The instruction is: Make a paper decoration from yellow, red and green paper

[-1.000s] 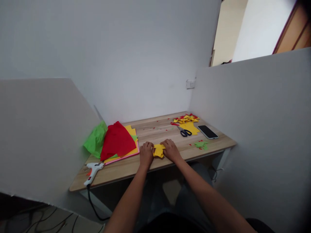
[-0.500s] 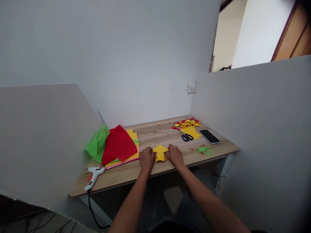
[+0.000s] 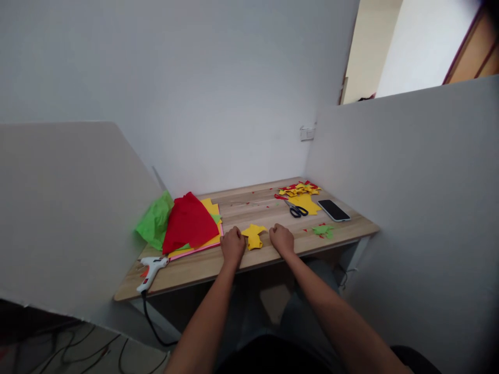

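A yellow paper cutout (image 3: 254, 237), roughly shirt-shaped with a point sticking out on each side, lies near the front edge of the desk between my hands. My left hand (image 3: 233, 246) is closed, its fingertips at the cutout's left point, which they seem to pinch. On the other side, my right hand (image 3: 281, 239) is curled into a fist just off the right point, with a small gap and nothing visible in it. Green paper scraps (image 3: 323, 230) lie to the right of that hand.
Red paper (image 3: 191, 223), crumpled green paper (image 3: 155, 221) and yellow sheets (image 3: 212, 206) are stacked at left. A white glue gun (image 3: 151, 272) rests at the front left corner, its cord hanging down. Scissors (image 3: 298, 211), a phone (image 3: 333, 210) and piled yellow cutouts (image 3: 300, 190) are at right.
My right hand has come away from the cutout's right point and curled into a fist. The cutout now sits slightly turned. The whole view has shifted a little.
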Tool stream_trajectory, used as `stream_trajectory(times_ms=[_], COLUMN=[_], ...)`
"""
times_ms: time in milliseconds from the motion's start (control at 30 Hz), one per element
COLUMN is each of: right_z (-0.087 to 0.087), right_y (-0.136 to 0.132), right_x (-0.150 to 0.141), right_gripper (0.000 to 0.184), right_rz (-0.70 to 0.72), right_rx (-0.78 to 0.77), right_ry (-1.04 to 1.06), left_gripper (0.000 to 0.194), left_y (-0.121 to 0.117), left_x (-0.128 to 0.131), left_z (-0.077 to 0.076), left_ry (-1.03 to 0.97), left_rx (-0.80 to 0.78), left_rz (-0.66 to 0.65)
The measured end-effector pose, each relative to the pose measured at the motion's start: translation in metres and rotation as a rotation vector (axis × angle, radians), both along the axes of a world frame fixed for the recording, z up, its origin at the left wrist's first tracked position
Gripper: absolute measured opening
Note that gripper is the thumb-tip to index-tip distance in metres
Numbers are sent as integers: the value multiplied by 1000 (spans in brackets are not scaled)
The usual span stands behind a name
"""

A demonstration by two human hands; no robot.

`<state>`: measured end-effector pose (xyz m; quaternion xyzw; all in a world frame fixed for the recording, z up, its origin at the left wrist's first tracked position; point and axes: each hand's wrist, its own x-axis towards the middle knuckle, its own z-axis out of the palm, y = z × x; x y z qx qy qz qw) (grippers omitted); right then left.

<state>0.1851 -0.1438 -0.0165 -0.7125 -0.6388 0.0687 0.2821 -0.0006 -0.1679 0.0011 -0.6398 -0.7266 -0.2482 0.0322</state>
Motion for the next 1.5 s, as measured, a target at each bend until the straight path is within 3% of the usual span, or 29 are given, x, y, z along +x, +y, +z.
stream_trajectory(times_ms=[267,533,733,1000,1200,1500], right_z=[-5,-7,-3,0,2,3], right_y=[4,1,1,-2,-3,-6], right_x=[10,13,8,1,2,4], right_gripper=[33,35,45,32,35,29], right_rz=[31,98,91,142,91,209], right_rx=[53,86,28,-35,-52,-66], right_ry=[163,224,161,11,-6,-28], left_gripper=[40,23,26,27,29,23], left_y=[-11,-15,-14,-14,-14,-15], left_x=[-7,-18,-13,-10,-11,-11], left_z=[-8,-14,-11,-12,-13,-12], left_ry=[-199,-339,-268,-120,-90,-86], left_rx=[15,-19,-23,-46,-41,-57], left_rz=[51,62,75,24,20,-16])
